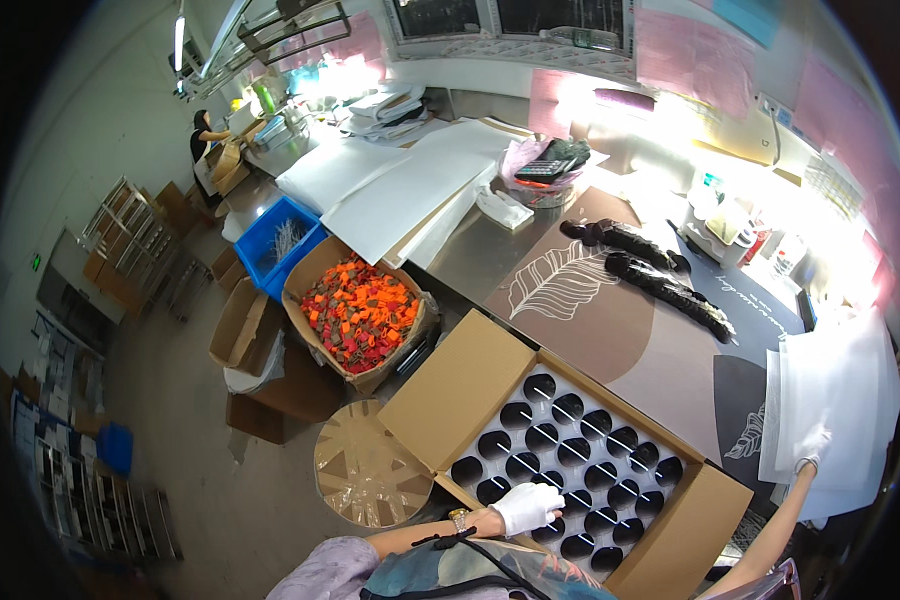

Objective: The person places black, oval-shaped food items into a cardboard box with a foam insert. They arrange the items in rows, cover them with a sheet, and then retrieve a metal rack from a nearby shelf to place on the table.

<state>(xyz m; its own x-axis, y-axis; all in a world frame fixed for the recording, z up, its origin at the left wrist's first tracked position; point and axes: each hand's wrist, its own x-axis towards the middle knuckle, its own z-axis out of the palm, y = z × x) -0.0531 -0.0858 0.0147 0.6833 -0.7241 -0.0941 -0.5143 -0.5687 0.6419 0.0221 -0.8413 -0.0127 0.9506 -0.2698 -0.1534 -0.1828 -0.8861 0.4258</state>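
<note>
My left hand (529,510), in a white glove, rests low over the near part of an open cardboard box (459,390). Its fingers are curled, and whatever lies beneath them is hidden. Inside the box, dark round sunglass lenses (573,451) stand in rows in a pale tray. On the right, my gloved right hand (816,446) lies on a stack of translucent white sheets (832,382). Glare blurs its fingers, so whether it grips a sheet is unclear. Two rows of stacked dark lenses (667,296) lie on a leaf-patterned mat (592,315) beyond the box.
Left of the table stand a carton of orange and red clips (360,311) and a blue bin (277,247). A round taped stool seat (373,463) sits beside the lens box. Large white boards (420,187) and a basket with a calculator (544,176) occupy the table's far side. Another person (204,146) works far left.
</note>
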